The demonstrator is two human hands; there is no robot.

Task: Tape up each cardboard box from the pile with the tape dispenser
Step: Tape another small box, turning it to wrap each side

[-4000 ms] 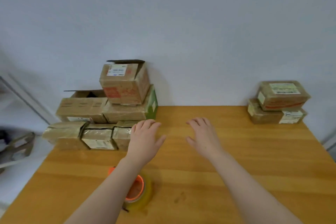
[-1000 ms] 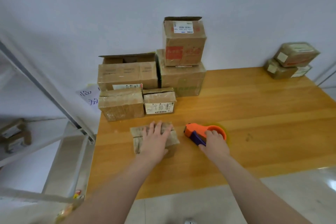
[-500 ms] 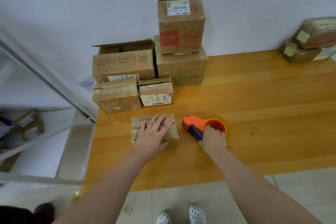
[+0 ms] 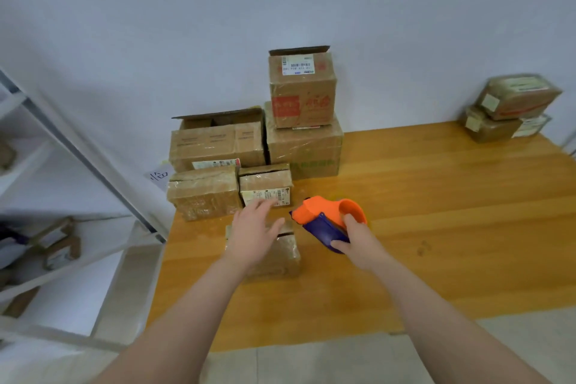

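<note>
Table of orange wood carried the pile of boxes against the wall. Nearer the front edge lay one small cardboard box, with the left hand over it, fingers spread. Just right, the right hand gripped the tape dispenser, fingers wrapped around its blue handle.

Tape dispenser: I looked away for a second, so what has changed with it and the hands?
The right hand has gripped the tape dispenser and lifted it off the table toward the small box. The left hand has loosened, fingers spread over that box. The pile is unchanged.
</note>
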